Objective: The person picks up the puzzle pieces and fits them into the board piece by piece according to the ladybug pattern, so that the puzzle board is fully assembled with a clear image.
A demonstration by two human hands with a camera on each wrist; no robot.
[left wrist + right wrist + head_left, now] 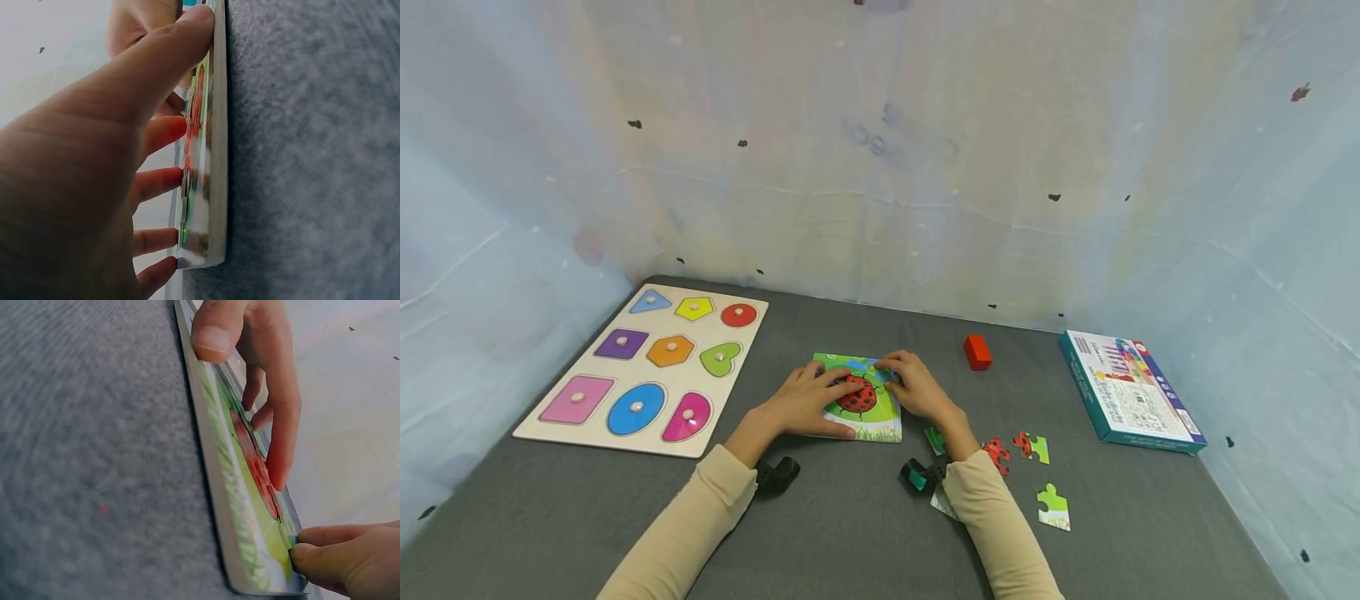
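Note:
A ladybird jigsaw board [868,414] lies flat on the grey table [850,533], and both hands are on it. My left hand [808,400] rests on it with straight fingers pressing the red ladybird and the thumb at the near edge; the left wrist view shows the same left hand [94,156] on the board [215,156]. My right hand [913,387] sits on the board's upper right part. In the right wrist view its thumb and a finger [325,550] come together on a piece at the surface of the board [237,487], with the left hand [269,381] further along.
Several loose jigsaw pieces [1032,447] lie right of my right forearm. A red block [977,352] sits behind them and a teal box [1127,390] lies at the far right. A wooden shape-peg board [647,367] fills the left side. Pale sheeting walls the table in.

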